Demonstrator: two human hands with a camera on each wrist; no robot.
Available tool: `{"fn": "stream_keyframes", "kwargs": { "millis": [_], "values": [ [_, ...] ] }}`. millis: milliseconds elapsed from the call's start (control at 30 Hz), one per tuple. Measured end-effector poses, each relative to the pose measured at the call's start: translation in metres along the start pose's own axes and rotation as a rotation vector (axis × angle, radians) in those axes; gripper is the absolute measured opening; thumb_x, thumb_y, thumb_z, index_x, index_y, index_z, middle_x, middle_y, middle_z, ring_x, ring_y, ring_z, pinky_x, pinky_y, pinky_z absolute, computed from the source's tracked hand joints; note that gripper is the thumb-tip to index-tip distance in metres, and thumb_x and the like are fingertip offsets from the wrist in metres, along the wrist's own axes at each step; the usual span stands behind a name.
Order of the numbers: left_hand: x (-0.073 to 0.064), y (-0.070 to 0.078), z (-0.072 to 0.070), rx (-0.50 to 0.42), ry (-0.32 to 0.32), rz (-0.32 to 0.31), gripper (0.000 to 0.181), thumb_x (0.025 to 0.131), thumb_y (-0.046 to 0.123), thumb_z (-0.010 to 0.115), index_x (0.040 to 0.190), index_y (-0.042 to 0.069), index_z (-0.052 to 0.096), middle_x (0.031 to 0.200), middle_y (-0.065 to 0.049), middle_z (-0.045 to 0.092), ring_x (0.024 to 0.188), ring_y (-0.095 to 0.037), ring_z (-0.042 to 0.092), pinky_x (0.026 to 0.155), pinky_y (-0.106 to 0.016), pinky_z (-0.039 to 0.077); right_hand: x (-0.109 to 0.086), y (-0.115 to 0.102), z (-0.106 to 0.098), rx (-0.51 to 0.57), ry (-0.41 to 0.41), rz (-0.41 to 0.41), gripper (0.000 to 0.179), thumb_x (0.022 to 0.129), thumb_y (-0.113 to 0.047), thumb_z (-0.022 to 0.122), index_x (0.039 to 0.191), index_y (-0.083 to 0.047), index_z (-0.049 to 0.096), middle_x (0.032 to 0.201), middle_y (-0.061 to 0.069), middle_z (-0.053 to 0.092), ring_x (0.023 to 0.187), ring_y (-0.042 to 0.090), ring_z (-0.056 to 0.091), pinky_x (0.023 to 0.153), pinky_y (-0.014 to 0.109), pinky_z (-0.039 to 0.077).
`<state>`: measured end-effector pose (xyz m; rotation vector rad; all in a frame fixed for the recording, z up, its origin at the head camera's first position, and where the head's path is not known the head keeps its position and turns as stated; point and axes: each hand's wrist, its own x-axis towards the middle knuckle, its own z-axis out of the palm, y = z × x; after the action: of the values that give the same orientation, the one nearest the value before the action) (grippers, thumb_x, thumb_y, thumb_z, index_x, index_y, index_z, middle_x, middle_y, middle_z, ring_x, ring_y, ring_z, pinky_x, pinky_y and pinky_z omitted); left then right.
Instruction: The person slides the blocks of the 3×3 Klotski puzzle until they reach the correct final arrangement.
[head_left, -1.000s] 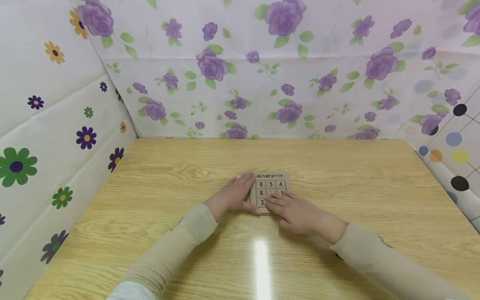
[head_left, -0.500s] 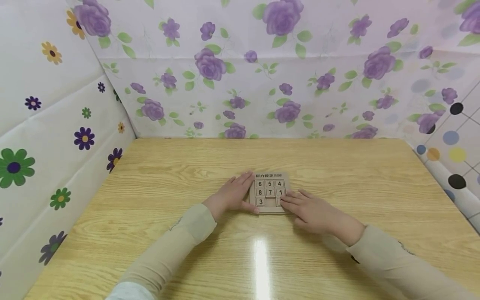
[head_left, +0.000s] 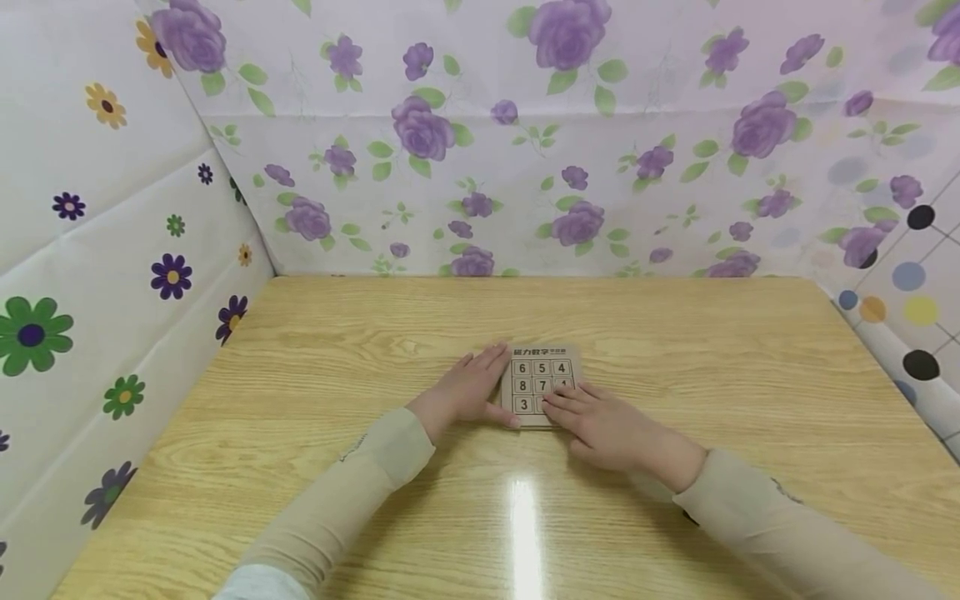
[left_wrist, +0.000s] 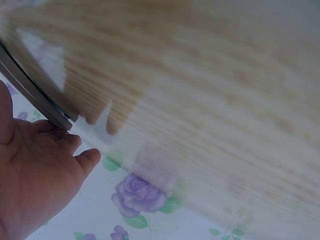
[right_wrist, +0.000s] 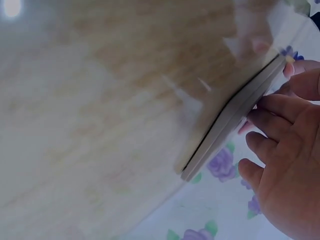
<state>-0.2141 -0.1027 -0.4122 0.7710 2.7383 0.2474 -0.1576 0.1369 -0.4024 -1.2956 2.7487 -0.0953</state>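
A square wooden number slide puzzle (head_left: 536,352) lies flat on the table, with printed characters along its top. Tiles 6, 5, 4, 8, 7 and 3 can be read; the lower right tiles are partly covered. Along the puzzle's left edge rests my left hand (head_left: 471,388), fingers near the upper corner and thumb at the lower one. My right hand (head_left: 603,427) reaches over from the right, its extended fingertips on the lower right tiles. In the right wrist view the puzzle's side edge (right_wrist: 235,112) shows beside the fingers; the left wrist view shows another edge (left_wrist: 35,92).
The wood-grain table (head_left: 360,333) is glossy and reflects a light strip (head_left: 526,533) in front of the puzzle. Behind it hangs a purple-flowered cloth (head_left: 480,167). Flowered sheeting (head_left: 75,333) stands at the left, dotted sheeting (head_left: 922,283) at the right.
My right hand moved right, baring a gap in the bottom row's middle, then came back left. A tile edge now shows in that gap. My left hand stayed put.
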Motion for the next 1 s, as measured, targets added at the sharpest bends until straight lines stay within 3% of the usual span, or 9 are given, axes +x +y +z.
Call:
{"fn": "stream_keyframes", "kwargs": {
  "millis": [333, 633, 1000],
  "values": [
    [-0.001, 0.002, -0.002, 0.010, 0.002, 0.001, 0.114, 0.073, 0.066, 0.066, 0.153, 0.006, 0.011, 0.161, -0.009, 0.007, 0.148, -0.023, 0.008, 0.120, -0.044, 0.013, -0.002, 0.017, -0.007, 0.037, -0.006, 0.089, 0.054, 0.092, -0.018, 0.046, 0.141, 0.003, 0.041, 0.149, 0.017, 0.038, 0.140, 0.036, 0.029, 0.117, 0.052, 0.021],
    [-0.002, 0.002, -0.003, -0.005, -0.004, 0.001, 0.114, 0.073, 0.065, 0.066, 0.153, 0.006, 0.011, 0.161, -0.009, 0.007, 0.148, -0.023, 0.007, 0.120, -0.044, 0.012, -0.009, 0.015, -0.004, -0.007, -0.002, 0.064, 0.052, 0.092, -0.018, 0.048, 0.139, 0.003, 0.045, 0.147, 0.017, 0.042, 0.138, 0.036, 0.034, 0.115, 0.054, 0.024],
    [0.000, 0.001, 0.000, -0.003, -0.004, 0.000, 0.115, 0.073, 0.067, 0.066, 0.153, 0.007, 0.009, 0.161, -0.008, 0.005, 0.148, -0.022, 0.006, 0.120, -0.043, 0.011, -0.020, 0.008, -0.006, 0.034, -0.007, 0.042, 0.051, 0.091, -0.017, 0.048, 0.138, 0.003, 0.046, 0.144, 0.018, 0.045, 0.137, 0.036, 0.036, 0.114, 0.055, 0.025]
  ]
}}
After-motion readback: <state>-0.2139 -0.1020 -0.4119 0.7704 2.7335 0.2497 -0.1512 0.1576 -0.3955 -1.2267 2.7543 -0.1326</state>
